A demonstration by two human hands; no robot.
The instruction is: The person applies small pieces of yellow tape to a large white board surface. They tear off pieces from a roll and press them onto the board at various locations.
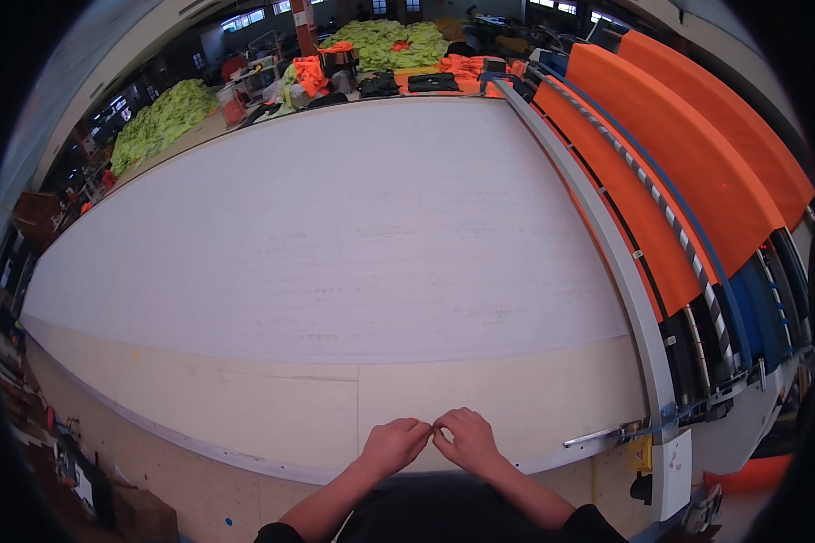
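Note:
My left hand (397, 447) and my right hand (467, 442) meet over the front edge of a long table (199, 380). Both are closed, thumb and fingers pinched together, with the fingertips close to touching. Anything between those fingers is too small or too hidden to make out. Beyond my hands a broad sheet of white paper (244, 226) lies flat over most of the tabletop, marked with faint lines and print. A strip of pale board shows along the near side.
A fabric-spreading machine (638, 335) spans the table on the right, carrying orange cloth (697, 127). A metal handle (598, 436) juts from its near end. Lime-green cloth heaps (167, 118) and black folded bundles (433, 83) lie at the far end. Boxes (145, 514) stand lower left.

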